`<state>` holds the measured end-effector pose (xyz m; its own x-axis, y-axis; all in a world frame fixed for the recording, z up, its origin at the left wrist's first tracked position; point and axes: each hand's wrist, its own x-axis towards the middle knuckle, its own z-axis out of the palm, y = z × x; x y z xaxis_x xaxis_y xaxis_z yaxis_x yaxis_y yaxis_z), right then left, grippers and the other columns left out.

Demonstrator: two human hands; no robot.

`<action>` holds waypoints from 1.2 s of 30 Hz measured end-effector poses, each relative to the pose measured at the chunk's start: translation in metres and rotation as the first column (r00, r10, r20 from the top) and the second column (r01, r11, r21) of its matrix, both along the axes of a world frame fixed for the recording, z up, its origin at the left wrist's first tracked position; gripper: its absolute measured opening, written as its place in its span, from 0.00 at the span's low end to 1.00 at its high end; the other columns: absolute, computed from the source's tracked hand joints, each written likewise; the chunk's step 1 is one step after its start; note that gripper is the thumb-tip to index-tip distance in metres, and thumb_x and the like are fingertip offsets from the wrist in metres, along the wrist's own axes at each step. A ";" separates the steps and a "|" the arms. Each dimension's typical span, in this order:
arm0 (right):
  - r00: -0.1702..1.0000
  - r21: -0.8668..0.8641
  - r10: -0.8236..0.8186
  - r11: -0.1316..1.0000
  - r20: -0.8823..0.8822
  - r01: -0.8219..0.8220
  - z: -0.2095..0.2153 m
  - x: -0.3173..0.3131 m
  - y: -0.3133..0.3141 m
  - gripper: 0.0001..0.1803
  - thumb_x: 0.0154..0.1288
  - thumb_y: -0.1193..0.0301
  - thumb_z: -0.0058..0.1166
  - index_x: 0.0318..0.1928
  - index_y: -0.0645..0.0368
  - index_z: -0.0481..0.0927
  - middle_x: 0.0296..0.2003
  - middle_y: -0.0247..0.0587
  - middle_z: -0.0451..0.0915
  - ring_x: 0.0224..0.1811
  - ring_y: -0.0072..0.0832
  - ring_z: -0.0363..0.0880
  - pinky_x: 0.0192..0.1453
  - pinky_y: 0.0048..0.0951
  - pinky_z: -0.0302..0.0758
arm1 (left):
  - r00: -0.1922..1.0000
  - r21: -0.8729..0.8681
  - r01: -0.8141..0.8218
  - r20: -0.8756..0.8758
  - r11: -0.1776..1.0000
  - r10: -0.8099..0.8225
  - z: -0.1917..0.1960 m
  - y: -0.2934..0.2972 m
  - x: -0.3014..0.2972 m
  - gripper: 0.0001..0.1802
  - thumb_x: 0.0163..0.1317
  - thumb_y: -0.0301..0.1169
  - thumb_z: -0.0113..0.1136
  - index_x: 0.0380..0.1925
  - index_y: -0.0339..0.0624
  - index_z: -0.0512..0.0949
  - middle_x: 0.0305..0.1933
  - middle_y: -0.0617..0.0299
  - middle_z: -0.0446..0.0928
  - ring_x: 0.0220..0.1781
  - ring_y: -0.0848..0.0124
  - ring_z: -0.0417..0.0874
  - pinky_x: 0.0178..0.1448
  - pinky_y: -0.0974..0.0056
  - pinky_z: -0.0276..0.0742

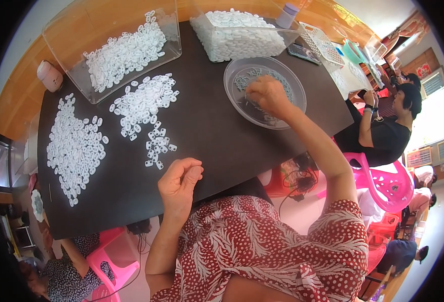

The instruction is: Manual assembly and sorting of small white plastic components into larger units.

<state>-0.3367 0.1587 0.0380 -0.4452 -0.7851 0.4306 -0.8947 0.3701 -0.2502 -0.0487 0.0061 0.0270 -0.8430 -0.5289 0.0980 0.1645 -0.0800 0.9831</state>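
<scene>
My right hand (270, 95) reaches into a round clear plastic dish (298, 108), its fingers drawn together above small thin grey-green pieces (254, 72). Whether a piece is between the fingertips is hidden. Over the table's near edge, my left hand (180, 183) is curled with thumb against fingers; what it may hold cannot be made out. Beyond it, a small cluster of white plastic pieces with holes (157, 146) trails down from a larger heap of white oval pieces (144, 103). Farther left spreads another heap of white oval pieces (76, 148).
On the dark table (202, 110), a clear bin (174, 48) and a second clear bin (290, 36) contain white pieces. A phone (303, 53), white basket (322, 45) and pink jar (49, 75) stand around the edges. People sit nearby at right and lower left, with pink chairs (383, 183).
</scene>
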 end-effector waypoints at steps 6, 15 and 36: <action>0.999 0.046 0.026 0.999 -0.035 -0.024 -0.001 0.004 0.001 0.04 0.48 0.73 0.59 0.28 0.55 0.81 0.27 0.40 0.78 0.37 0.41 0.75 0.41 0.40 0.72 | 1.000 0.083 -0.029 0.007 0.996 0.029 0.005 0.006 0.002 0.08 0.62 0.23 0.58 0.40 0.31 0.77 0.34 0.62 0.76 0.35 0.77 0.77 0.40 0.73 0.76; 0.998 0.039 0.069 0.997 -0.010 -0.069 -0.009 0.009 -0.014 0.05 0.48 0.72 0.60 0.26 0.58 0.79 0.27 0.43 0.78 0.37 0.43 0.75 0.40 0.41 0.71 | 1.000 0.087 -0.011 -0.018 0.996 0.013 -0.004 0.004 0.010 0.08 0.61 0.23 0.59 0.40 0.32 0.78 0.35 0.60 0.77 0.35 0.76 0.78 0.37 0.74 0.76; 0.915 -0.057 -0.041 0.996 0.401 0.070 0.046 0.075 -0.026 0.03 0.53 0.77 0.55 0.28 0.62 0.75 0.24 0.40 0.75 0.27 0.29 0.75 0.32 0.29 0.72 | 0.997 0.392 -0.071 -0.007 0.917 0.080 -0.004 -0.014 0.014 0.10 0.60 0.23 0.58 0.40 0.30 0.76 0.31 0.53 0.80 0.28 0.72 0.79 0.36 0.71 0.75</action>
